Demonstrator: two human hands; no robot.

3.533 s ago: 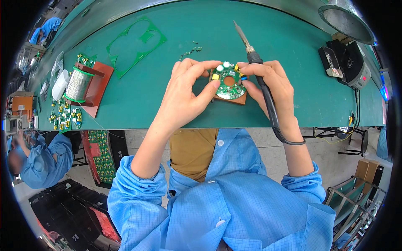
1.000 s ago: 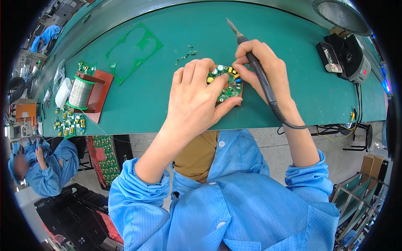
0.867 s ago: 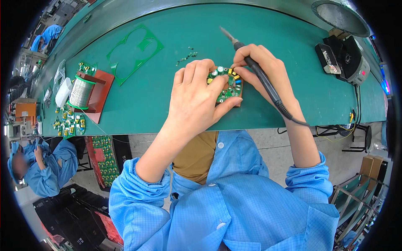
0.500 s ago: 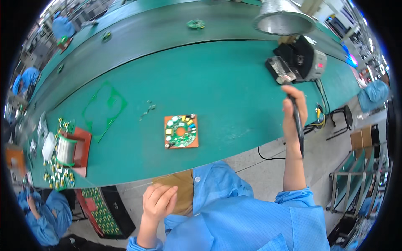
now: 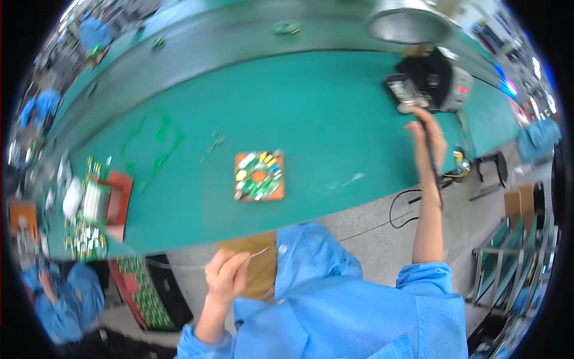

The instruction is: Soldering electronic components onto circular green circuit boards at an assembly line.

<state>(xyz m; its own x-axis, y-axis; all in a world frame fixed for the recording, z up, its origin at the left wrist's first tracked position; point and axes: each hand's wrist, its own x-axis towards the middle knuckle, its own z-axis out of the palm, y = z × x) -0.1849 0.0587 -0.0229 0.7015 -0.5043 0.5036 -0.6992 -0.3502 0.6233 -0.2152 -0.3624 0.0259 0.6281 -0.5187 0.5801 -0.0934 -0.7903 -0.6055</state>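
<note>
My right hand [image 5: 431, 140] is closed round the black handle of a soldering iron [image 5: 428, 134] at the right side of the bench. The iron's front end is by a small dark tray with silvery contents [image 5: 404, 93]. My left hand [image 5: 226, 274] is pinched on a thin solder wire [image 5: 259, 253] in front of the bench edge. The wire's short end sticks out past the fingertips, and the rest runs left toward a solder spool [image 5: 95, 203] on a red-brown stand. A round green circuit board [image 5: 269, 182] with components sits on an orange square block [image 5: 277, 194], apart from both hands.
A grey soldering station [image 5: 457, 90] stands behind the tray, under a metal duct hood [image 5: 409, 27]. Small boards [image 5: 84, 242] lie around the spool. A green board frame [image 5: 156, 143] and scraps [image 5: 213, 146] lie left of centre. Circuit boards [image 5: 286, 28] rest on the far strip.
My right hand has moved slightly right with the soldering iron. The left hand has shifted slightly, and the solder wire's end now shows beyond its fingers. The whole view has shifted a little.
</note>
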